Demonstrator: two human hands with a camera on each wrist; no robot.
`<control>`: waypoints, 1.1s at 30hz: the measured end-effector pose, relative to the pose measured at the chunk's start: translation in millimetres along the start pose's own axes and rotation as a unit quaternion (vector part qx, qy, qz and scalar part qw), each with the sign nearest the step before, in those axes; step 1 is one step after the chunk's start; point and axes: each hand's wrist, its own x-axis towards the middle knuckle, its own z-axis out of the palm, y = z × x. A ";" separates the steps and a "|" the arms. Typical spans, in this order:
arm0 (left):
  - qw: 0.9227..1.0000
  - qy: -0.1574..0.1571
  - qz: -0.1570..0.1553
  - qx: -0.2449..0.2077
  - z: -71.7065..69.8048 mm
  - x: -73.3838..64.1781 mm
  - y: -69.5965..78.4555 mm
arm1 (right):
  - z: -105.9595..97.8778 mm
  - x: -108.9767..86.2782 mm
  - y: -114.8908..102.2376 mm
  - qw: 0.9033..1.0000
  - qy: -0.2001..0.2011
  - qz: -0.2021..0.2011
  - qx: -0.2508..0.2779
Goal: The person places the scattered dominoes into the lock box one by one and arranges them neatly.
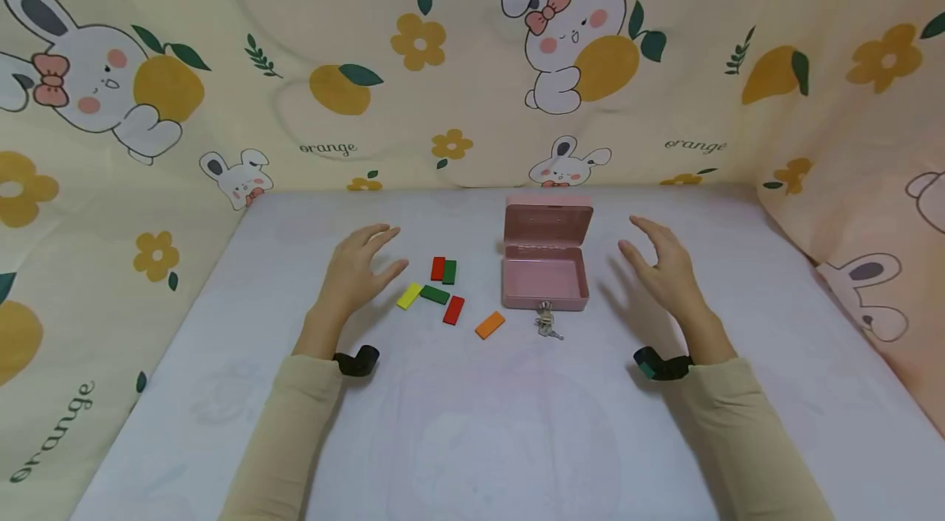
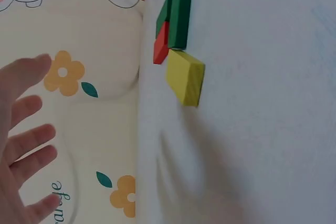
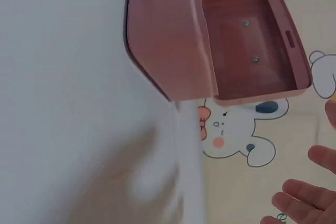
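Note:
My left hand (image 1: 358,268) hovers over the table with fingers spread, holding nothing. Just right of it lie small coloured blocks: a yellow block (image 1: 409,296), a green block (image 1: 435,294), a red block (image 1: 454,310), and another red block (image 1: 438,268) beside a second green block (image 1: 449,272). An orange block (image 1: 490,325) lies nearer the pink metal box (image 1: 546,303), whose lid (image 1: 548,224) stands raised. Keys (image 1: 546,322) hang at the box's front. To the right of the box, my right hand (image 1: 666,268) is held up with relaxed fingers, touching nothing.
A white cloth (image 1: 472,439) covers the table. Behind and along both sides hangs a curtain (image 1: 472,111) printed with rabbits and oranges. Each wrist wears a small black camera, the left camera (image 1: 359,361) and the right camera (image 1: 662,365).

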 end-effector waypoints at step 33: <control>0.937 -0.242 -0.027 -0.249 11.8 -6.8 -30.7 | 34.8 -17.5 13.2 0.966 -0.140 0.077 0.202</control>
